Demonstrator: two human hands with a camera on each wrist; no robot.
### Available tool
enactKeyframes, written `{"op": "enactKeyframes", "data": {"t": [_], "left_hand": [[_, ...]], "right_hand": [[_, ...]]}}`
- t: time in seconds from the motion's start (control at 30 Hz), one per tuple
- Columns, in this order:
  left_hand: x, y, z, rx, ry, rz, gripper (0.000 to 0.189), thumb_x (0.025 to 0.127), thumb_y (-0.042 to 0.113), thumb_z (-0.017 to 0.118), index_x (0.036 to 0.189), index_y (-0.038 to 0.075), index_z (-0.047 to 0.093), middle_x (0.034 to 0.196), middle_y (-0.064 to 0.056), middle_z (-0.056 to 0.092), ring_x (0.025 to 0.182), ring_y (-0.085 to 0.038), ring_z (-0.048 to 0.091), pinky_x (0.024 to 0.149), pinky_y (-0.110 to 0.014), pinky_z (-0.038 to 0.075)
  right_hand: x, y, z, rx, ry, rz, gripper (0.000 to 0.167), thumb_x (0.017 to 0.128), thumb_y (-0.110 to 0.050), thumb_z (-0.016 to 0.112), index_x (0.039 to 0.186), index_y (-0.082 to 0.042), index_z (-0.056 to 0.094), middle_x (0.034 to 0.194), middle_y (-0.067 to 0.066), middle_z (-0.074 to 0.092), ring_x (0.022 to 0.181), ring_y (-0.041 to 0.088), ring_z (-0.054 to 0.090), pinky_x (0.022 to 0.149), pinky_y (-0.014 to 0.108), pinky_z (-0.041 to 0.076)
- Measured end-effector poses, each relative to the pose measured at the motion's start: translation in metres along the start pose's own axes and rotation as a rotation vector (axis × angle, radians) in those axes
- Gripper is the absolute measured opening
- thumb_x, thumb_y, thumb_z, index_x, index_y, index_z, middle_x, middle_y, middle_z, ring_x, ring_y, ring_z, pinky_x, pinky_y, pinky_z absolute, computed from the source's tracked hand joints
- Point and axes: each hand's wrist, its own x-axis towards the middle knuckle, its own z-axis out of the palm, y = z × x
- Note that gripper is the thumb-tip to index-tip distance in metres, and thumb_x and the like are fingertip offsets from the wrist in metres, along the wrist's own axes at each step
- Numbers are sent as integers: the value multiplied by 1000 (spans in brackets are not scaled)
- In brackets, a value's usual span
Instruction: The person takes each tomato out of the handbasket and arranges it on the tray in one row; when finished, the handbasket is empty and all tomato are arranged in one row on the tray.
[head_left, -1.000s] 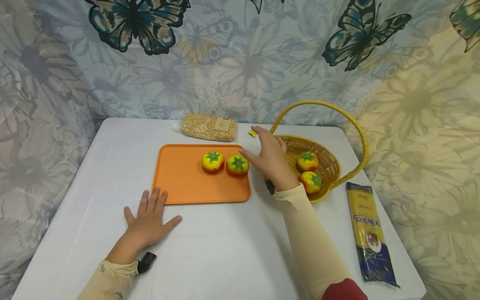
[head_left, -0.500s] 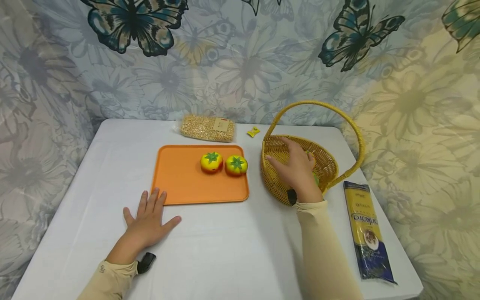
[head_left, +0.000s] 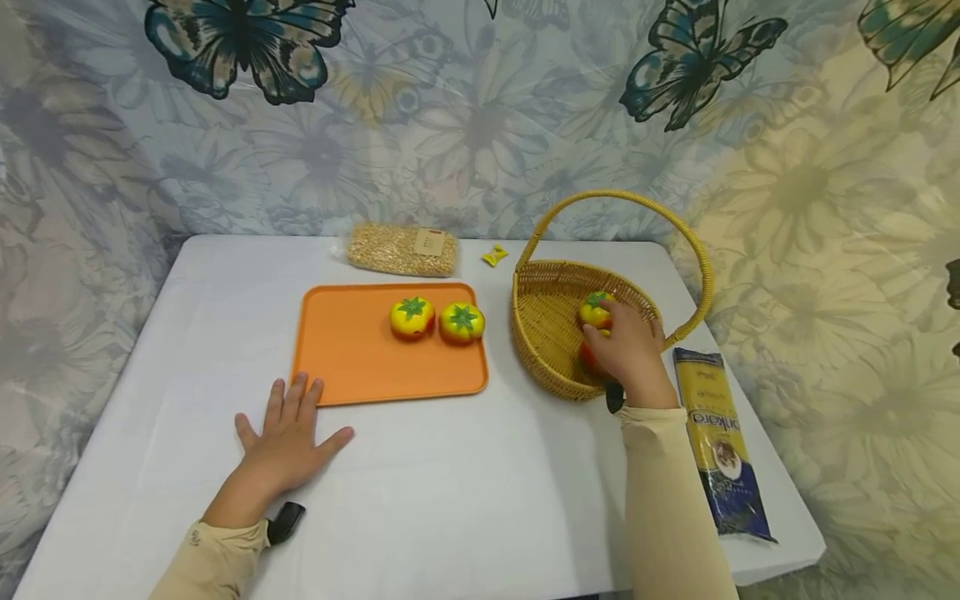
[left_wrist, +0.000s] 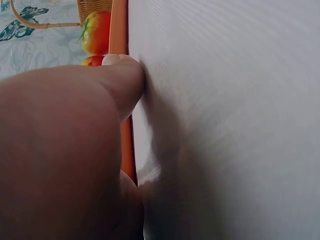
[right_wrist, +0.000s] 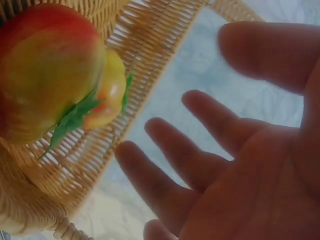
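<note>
My left hand (head_left: pixel 281 454) lies flat with spread fingers on the white table, its fingertips at the near left corner of the orange tray (head_left: pixel 352 371). Two yellow-red, tomato-like fruits with green star-shaped tops, the left one (head_left: pixel 412 318) and the right one (head_left: pixel 462 323), sit on the tray. Over the wicker basket (head_left: pixel 536 354) reaches my right hand (head_left: pixel 633 354). Two similar fruits lie in it: the far one (head_left: pixel 595 311) near my fingertips, the near one (head_left: pixel 588 358) partly hidden below my hand. The right wrist view shows my fingers (right_wrist: pixel 170 150) extended and apart from the fruits.
The basket's tall handle (head_left: pixel 705 275) arches over its back and right side. A bag of grains (head_left: pixel 401 249) and a small yellow wrapped candy (head_left: pixel 495 255) lie along the back. Right of the basket is a yellow-and-blue packet (head_left: pixel 720 442), near the table's right edge.
My right hand has moved right and toward me, from the gap beside the tray to over the fruits in the basket. My left hand keeps its place; the view has shifted slightly.
</note>
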Motion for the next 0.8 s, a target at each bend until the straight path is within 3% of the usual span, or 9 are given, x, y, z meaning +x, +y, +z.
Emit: {"op": "enactKeyframes", "data": {"t": [0.17, 0.4, 0.6, 0.8], "left_hand": [[1, 1, -2, 7, -9, -14, 111, 100, 75, 50, 169, 1, 7, 174, -25, -9, 156, -48, -22, 100, -85, -23], [0, -3, 1, 5, -12, -16, 111, 100, 75, 50, 169, 1, 7, 174, -25, -8, 156, -47, -22, 100, -84, -24], [-1, 1, -1, -10, 8, -4, 110, 99, 75, 53, 169, 0, 11, 175, -25, -5, 157, -46, -20, 101, -84, -23], [0, 3, -3, 1, 6, -6, 109, 100, 72, 54, 169, 0, 11, 175, -25, -4, 157, -47, -19, 102, -85, -22]], "right_hand": [[4, -3, 1, -72, -54, 34, 64, 98, -14, 56, 158, 3, 41, 161, 34, 36, 150, 53, 29, 120, 72, -3], [0, -7, 5, -242, -105, 81, 60, 98, -24, 60, 148, 8, 52, 147, 38, 49, 137, 61, 42, 119, 73, 9], [3, -6, 3, -247, -115, 82, 56, 99, -22, 63, 147, 5, 55, 147, 35, 51, 134, 61, 45, 118, 75, 11], [8, -3, -1, -233, -121, 32, 53, 98, -20, 65, 147, 1, 58, 145, 34, 54, 129, 61, 50, 108, 76, 30]]}}
